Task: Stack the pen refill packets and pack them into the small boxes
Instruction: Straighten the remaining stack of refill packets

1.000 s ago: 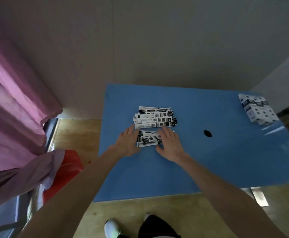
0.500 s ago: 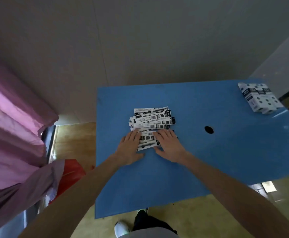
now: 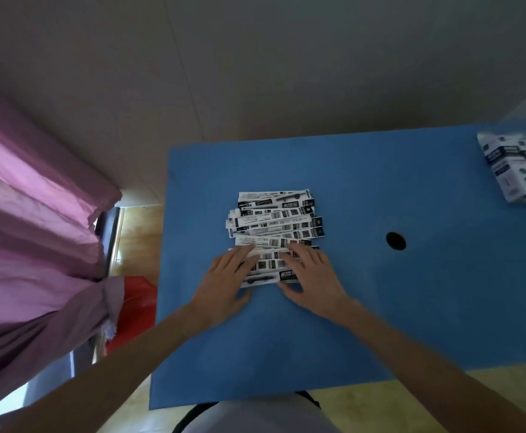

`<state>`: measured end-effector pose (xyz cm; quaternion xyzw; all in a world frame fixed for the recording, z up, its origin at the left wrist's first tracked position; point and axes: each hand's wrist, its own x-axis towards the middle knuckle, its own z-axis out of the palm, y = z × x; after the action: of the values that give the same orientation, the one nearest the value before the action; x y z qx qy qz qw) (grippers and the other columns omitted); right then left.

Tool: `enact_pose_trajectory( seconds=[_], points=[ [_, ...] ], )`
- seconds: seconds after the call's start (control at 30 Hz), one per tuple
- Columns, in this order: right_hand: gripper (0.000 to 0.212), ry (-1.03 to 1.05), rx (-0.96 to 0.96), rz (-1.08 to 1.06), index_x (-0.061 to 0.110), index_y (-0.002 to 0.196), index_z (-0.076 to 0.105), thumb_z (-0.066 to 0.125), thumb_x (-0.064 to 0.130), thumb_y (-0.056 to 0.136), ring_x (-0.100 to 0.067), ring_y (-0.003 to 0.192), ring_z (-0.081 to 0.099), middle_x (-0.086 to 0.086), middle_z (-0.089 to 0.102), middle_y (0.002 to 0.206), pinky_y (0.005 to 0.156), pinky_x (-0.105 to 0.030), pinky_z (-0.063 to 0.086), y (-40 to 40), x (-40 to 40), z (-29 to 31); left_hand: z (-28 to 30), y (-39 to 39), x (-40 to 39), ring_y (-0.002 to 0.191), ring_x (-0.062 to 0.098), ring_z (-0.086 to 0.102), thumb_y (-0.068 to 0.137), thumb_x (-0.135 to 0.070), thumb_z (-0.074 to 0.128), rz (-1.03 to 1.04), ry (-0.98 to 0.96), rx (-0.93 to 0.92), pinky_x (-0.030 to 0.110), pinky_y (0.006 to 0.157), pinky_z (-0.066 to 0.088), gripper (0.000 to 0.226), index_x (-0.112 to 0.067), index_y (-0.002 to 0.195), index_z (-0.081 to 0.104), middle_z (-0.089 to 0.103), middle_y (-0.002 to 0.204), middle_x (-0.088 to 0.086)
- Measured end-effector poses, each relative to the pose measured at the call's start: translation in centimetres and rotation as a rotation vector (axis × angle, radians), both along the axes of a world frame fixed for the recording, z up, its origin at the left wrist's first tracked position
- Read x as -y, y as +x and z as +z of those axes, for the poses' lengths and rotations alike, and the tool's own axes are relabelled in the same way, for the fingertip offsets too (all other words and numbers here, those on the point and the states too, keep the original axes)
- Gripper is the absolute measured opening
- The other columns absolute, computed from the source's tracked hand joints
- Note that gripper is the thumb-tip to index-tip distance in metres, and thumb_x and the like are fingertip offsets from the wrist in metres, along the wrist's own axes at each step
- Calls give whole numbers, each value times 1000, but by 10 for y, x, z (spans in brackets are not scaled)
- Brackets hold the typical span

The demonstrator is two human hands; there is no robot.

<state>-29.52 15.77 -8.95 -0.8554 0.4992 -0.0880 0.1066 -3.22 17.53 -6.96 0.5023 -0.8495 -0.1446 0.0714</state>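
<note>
— Packets (image 3: pixel 274 225) first: where are they, against the hole (image 3: pixel 396 240) in the table (image 3: pixel 380 323)?

— Left of the hole, all of them, spread in a loose overlapping fan, the far ones level with it and the near ones closer to me. None is in a box yet.

— And your hands?

— My left hand (image 3: pixel 224 284) lies flat on the left ends of the near packets, fingers straight and relaxed. My right hand (image 3: pixel 313 276) lies flat on their right ends, between the fan and the hole, fingers spread and straight too. Neither one grips anything; they press and herd.

— So which step is this?

— Gathering, I think. I am squaring the near packets between my two palms. The stacking is barely begun and the packing not at all.

— Next?

— I reckon I must draw the far packets in, align the edges, then pinch the bundle. The boxes (image 3: pixel 518 170) sit far right of the hole, at the table's far corner, well apart from the fan, so a long reach follows.

— Can you read the print?

— No. Black bands and barcodes on white show on the packets, dark dots and bands on the boxes, but the lettering is too blurred to tell any brand.
</note>
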Motion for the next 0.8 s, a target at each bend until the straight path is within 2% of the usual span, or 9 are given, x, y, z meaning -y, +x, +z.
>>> enact_pose_trajectory(
  seconds=[0.1,0.2,0.33,0.43,0.53,0.67,0.8],
  points=[
    [54,-67,43,29,19,135,58,55,55,94,-20,123,51,0,55,134,106,-40,40,3,1,-2,3,-5,2,144,23,40,90,-44,54,-47,37,78,41,116,36,70,-19,154,41,44,157,0],
    [50,-68,53,64,19,130,61,57,54,94,-21,115,56,1,59,126,101,-38,40,4,0,-2,8,-8,1,128,23,55,87,-46,49,-52,32,142,40,107,45,63,-16,143,52,58,142,1],
    [55,79,68,98,17,135,56,59,53,94,-21,123,51,-1,52,136,103,-39,44,0,-3,1,7,-7,0,116,22,59,81,-43,57,-43,35,138,37,97,50,59,-18,135,57,59,130,0],
    [54,125,37,83,14,135,57,64,48,93,-23,120,52,-3,54,132,101,-39,45,1,-4,10,11,-10,3,111,22,57,78,-39,65,-29,72,143,38,88,54,58,-18,132,58,57,127,0],
    [46,171,-31,53,15,133,57,61,43,97,-24,117,52,-4,55,126,100,-39,43,10,-9,19,21,-20,7,107,26,61,73,-32,73,-15,138,194,37,79,51,58,-16,127,60,60,119,3],
    [37,224,-73,6,13,132,57,57,31,99,-27,114,55,-7,59,122,98,-39,42,22,-20,23,32,-37,11,113,27,56,83,-30,67,-27,218,295,32,72,36,41,-12,120,59,59,117,6],
    [34,335,-66,-29,11,126,57,58,30,98,-27,111,58,-9,62,121,93,-37,43,28,-39,30,35,-41,7,111,25,54,88,-34,65,-135,233,348,31,70,33,34,-12,114,61,55,118,5]
  ],
)
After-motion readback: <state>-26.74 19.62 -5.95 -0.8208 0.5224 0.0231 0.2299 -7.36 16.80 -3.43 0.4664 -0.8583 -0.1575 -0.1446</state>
